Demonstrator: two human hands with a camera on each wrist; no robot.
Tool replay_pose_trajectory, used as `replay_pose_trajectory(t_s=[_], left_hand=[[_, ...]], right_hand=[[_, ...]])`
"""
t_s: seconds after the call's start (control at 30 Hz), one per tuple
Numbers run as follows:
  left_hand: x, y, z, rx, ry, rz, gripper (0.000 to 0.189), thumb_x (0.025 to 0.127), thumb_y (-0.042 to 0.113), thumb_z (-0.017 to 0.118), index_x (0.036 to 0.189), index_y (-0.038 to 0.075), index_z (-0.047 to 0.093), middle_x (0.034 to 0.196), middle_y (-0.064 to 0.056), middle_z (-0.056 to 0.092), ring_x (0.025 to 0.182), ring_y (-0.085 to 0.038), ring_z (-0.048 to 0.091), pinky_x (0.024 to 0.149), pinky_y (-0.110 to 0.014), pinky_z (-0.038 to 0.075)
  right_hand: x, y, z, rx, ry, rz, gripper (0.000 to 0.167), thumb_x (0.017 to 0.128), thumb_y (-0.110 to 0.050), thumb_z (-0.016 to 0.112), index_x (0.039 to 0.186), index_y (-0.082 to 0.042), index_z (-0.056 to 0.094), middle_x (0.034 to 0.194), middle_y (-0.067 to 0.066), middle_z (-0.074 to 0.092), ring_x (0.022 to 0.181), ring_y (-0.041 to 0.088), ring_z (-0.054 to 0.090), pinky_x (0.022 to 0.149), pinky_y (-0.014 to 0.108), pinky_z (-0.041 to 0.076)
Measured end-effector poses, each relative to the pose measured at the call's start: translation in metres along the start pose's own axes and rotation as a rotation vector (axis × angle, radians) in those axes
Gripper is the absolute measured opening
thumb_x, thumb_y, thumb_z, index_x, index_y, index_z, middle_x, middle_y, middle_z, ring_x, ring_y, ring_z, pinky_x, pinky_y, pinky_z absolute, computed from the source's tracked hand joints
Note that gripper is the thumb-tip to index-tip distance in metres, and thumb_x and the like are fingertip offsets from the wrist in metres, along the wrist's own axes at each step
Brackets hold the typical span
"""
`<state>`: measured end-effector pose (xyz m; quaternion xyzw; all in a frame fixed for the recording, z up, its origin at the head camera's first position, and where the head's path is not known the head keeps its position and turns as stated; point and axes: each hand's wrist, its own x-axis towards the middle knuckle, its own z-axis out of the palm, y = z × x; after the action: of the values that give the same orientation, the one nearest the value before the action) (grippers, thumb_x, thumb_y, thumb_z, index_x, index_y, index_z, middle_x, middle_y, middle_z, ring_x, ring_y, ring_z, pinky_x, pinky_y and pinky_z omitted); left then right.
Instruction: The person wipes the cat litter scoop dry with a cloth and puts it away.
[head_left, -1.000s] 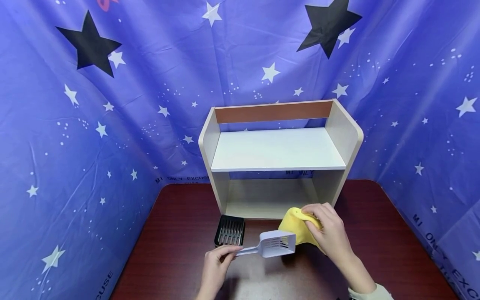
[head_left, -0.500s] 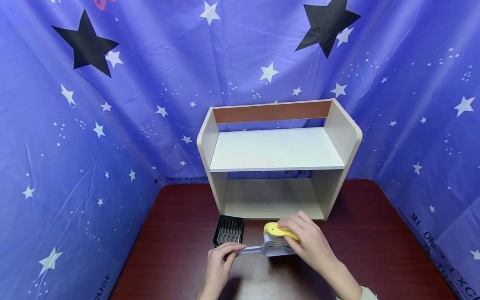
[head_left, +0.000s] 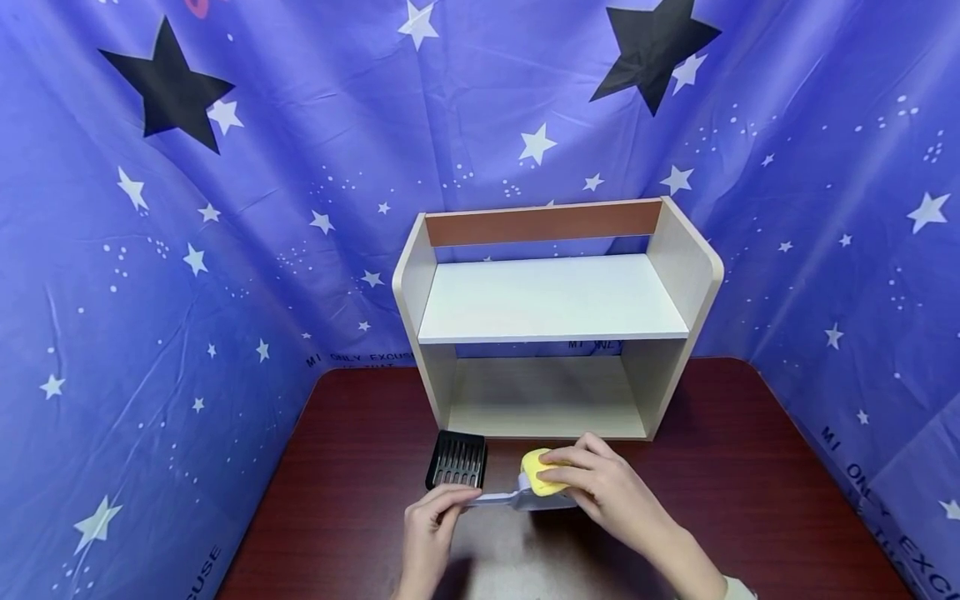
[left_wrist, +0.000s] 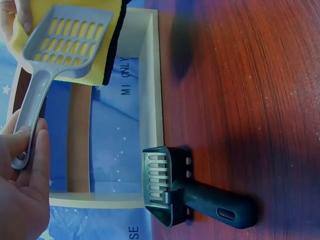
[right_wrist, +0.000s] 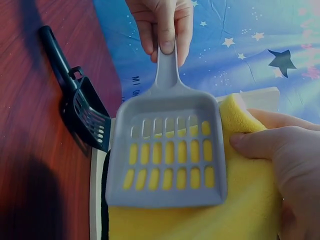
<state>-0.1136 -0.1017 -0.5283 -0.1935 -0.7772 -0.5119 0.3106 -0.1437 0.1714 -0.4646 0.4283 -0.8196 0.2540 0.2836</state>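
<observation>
Black capitals (head_left: 362,358) on the blue curtain (head_left: 480,108) read "MI ONLY EXCUSE", with a fainter "IS THAT" beneath, at eight o'clock in the head view. "MI ONLY" repeats toward four o'clock; cut-off "CUSE" sits between seven and eight. The left-wrist view shows sideways "MI ONLY" toward eleven.

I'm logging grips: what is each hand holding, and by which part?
The left hand pinches the gray slotted scoop by its handle; the right hand grips the yellow cloth near one edge.
</observation>
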Motion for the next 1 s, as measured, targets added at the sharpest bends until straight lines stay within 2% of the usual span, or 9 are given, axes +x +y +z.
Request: replay_pose_trajectory(t_s=[0.1, 0.2, 0.37, 0.5, 0.57, 0.83, 0.9, 0.97, 1.0], left_hand=[[0.0, -0.002, -0.002, -0.006, 0.01, 0.011, 0.025, 0.077, -0.012, 0.073, 0.09, 0.009, 0.08, 0.087, -0.005, 0.077, 0.082, -0.009, 0.072, 0.075, -0.009, 0.054], [-0.001, -0.003, -0.005, -0.01, 0.012, 0.005, 0.026, 0.077, -0.012, 0.072, 0.09, 0.009, 0.08, 0.088, -0.006, 0.077, 0.083, -0.007, 0.072, 0.076, -0.008, 0.053], [0.0, -0.005, -0.008, -0.027, 0.029, 0.028, 0.029, 0.075, -0.017, 0.071, 0.091, 0.006, 0.079, 0.088, -0.009, 0.076, 0.083, -0.011, 0.072, 0.076, -0.008, 0.052], [0.001, -0.007, -0.011, -0.047, 0.047, 0.043, 0.031, 0.073, -0.022, 0.07, 0.089, 0.002, 0.078, 0.087, -0.013, 0.076, 0.083, -0.014, 0.072, 0.078, -0.007, 0.052], [0.002, -0.007, -0.012, -0.055, 0.054, 0.047, 0.031, 0.072, -0.024, 0.069, 0.088, 0.0, 0.078, 0.086, -0.015, 0.075, 0.083, -0.015, 0.072, 0.08, -0.006, 0.052], [0.003, -0.008, -0.015, -0.059, 0.062, 0.044, 0.032, 0.071, -0.028, 0.067, 0.087, -0.002, 0.077, 0.085, -0.017, 0.074, 0.083, -0.014, 0.072, 0.081, -0.006, 0.051], [0.002, -0.009, -0.015, -0.064, 0.051, 0.047, 0.032, 0.071, -0.027, 0.068, 0.088, -0.001, 0.077, 0.086, -0.017, 0.075, 0.084, -0.014, 0.073, 0.082, -0.007, 0.052], [0.001, -0.01, -0.015, -0.07, 0.033, 0.057, 0.031, 0.072, -0.025, 0.069, 0.089, 0.0, 0.078, 0.087, -0.017, 0.075, 0.086, -0.013, 0.073, 0.082, -0.007, 0.052], [0.001, -0.009, -0.015, -0.075, 0.023, 0.062, 0.03, 0.073, -0.023, 0.069, 0.09, 0.0, 0.078, 0.088, -0.017, 0.075, 0.086, -0.012, 0.073, 0.082, -0.007, 0.052]], right_hand=[[-0.003, 0.002, -0.002, 0.025, 0.014, 0.009, 0.014, 0.094, -0.016, 0.068, 0.103, -0.021, 0.077, 0.114, -0.005, 0.073, 0.089, 0.008, 0.049, 0.075, 0.016, 0.044], [-0.006, 0.003, -0.005, 0.038, 0.027, 0.023, 0.027, 0.104, -0.028, 0.052, 0.103, -0.021, 0.077, 0.114, -0.005, 0.073, 0.089, 0.006, 0.048, 0.074, 0.014, 0.042], [-0.01, 0.004, -0.007, 0.042, 0.077, 0.018, 0.027, 0.104, -0.027, 0.051, 0.103, -0.02, 0.077, 0.112, -0.001, 0.074, 0.087, 0.006, 0.047, 0.071, 0.012, 0.041], [-0.015, 0.005, -0.008, 0.027, 0.103, 0.035, 0.039, 0.107, -0.032, 0.04, 0.103, -0.021, 0.077, 0.111, 0.001, 0.074, 0.087, 0.006, 0.047, 0.068, 0.009, 0.04], [-0.017, 0.005, -0.009, 0.022, 0.105, 0.053, 0.04, 0.107, -0.034, 0.038, 0.104, -0.022, 0.076, 0.111, 0.001, 0.074, 0.088, 0.006, 0.047, 0.067, 0.008, 0.039], [-0.025, 0.008, -0.011, 0.017, 0.118, 0.056, 0.037, 0.107, -0.032, 0.04, 0.11, -0.02, 0.075, 0.109, -0.001, 0.074, 0.086, 0.005, 0.046, 0.069, 0.008, 0.04], [-0.026, 0.007, -0.012, 0.017, 0.115, 0.082, 0.028, 0.105, -0.029, 0.048, 0.111, -0.02, 0.074, 0.109, -0.003, 0.074, 0.086, 0.004, 0.047, 0.069, 0.009, 0.039], [-0.027, 0.007, -0.013, 0.007, 0.115, 0.124, 0.019, 0.098, -0.019, 0.06, 0.111, -0.02, 0.074, 0.109, -0.004, 0.074, 0.088, 0.005, 0.048, 0.071, 0.011, 0.039], [-0.027, 0.007, -0.014, -0.001, 0.122, 0.141, 0.02, 0.097, -0.02, 0.061, 0.111, -0.02, 0.074, 0.11, -0.004, 0.073, 0.089, 0.005, 0.049, 0.072, 0.013, 0.04]])
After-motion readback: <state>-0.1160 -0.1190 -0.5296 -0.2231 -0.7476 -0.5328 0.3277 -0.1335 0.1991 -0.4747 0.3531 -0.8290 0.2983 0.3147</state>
